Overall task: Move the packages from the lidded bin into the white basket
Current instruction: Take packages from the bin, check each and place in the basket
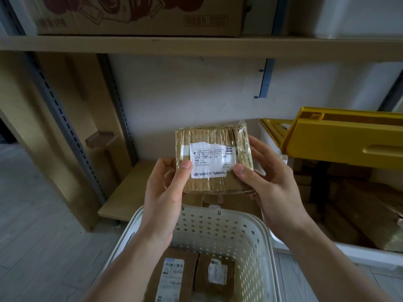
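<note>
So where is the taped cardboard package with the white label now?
In the head view it is mid-frame: the taped cardboard package is held by left hand and right hand, above the white basket's far rim.

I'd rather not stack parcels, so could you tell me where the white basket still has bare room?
The white basket is bare along its far perforated wall, beyond two packages crowding the near floor. Both hands hold the taped package above that gap.

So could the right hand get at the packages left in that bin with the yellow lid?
Probably, but not at once. The yellow lid is raised, so the packages in the bin lie uncovered beside the right hand. That hand, with the left hand, grips a taped package.
</note>
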`<act>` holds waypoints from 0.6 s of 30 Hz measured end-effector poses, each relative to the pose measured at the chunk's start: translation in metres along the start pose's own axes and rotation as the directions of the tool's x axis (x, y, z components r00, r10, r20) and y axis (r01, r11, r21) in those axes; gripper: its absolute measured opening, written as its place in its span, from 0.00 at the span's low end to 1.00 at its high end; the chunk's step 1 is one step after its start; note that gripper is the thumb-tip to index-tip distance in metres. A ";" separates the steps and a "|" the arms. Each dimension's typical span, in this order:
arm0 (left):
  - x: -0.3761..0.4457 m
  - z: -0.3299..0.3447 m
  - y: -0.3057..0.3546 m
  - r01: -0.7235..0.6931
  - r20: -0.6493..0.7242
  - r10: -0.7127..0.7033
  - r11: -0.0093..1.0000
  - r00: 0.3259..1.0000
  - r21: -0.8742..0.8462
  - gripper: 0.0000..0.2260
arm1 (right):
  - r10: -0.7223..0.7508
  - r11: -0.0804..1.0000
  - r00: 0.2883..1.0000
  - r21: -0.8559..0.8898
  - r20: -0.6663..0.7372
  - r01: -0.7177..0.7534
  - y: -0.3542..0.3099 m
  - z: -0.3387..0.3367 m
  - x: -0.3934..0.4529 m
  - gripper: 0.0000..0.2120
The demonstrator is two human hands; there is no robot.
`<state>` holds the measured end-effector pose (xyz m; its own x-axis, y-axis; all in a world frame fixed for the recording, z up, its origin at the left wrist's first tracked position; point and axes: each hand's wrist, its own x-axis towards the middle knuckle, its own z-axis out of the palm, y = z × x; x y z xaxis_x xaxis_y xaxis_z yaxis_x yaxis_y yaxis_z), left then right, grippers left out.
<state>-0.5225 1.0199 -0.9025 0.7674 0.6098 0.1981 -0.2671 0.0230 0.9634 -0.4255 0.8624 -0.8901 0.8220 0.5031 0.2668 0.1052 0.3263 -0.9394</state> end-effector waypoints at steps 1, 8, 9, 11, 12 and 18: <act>0.000 0.000 0.000 -0.004 -0.005 0.004 1.000 1.000 0.003 0.27 | 0.003 1.000 1.000 0.005 -0.008 -0.003 0.001 0.000 0.000 0.31; 0.000 -0.002 -0.002 -0.030 -0.041 0.032 0.999 0.999 0.040 0.22 | 0.017 1.000 0.999 -0.012 -0.045 -0.017 0.005 -0.001 -0.001 0.28; 0.001 -0.002 -0.002 -0.032 -0.039 0.034 0.998 0.999 0.047 0.21 | 0.024 1.000 0.999 -0.011 -0.047 -0.025 0.006 -0.002 -0.001 0.29; 0.001 -0.003 -0.003 -0.029 -0.029 0.031 0.998 0.999 0.054 0.19 | 0.037 0.999 0.998 -0.005 -0.043 -0.037 0.008 -0.003 -0.002 0.30; 0.001 -0.004 -0.004 -0.029 -0.024 0.031 0.998 0.999 0.056 0.19 | 0.037 0.999 0.999 -0.004 -0.037 -0.037 0.008 -0.003 -0.002 0.31; -0.002 -0.007 0.000 -0.028 0.015 0.027 0.998 1.000 0.061 0.23 | 0.046 0.999 0.999 0.011 -0.022 -0.046 0.008 -0.003 -0.002 0.32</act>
<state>-0.5276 1.0244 -0.9045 0.7685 0.5982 0.2271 -0.2522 -0.0429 0.9667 -0.4250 0.8615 -0.8984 0.8384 0.4995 0.2182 0.0612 0.3116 -0.9483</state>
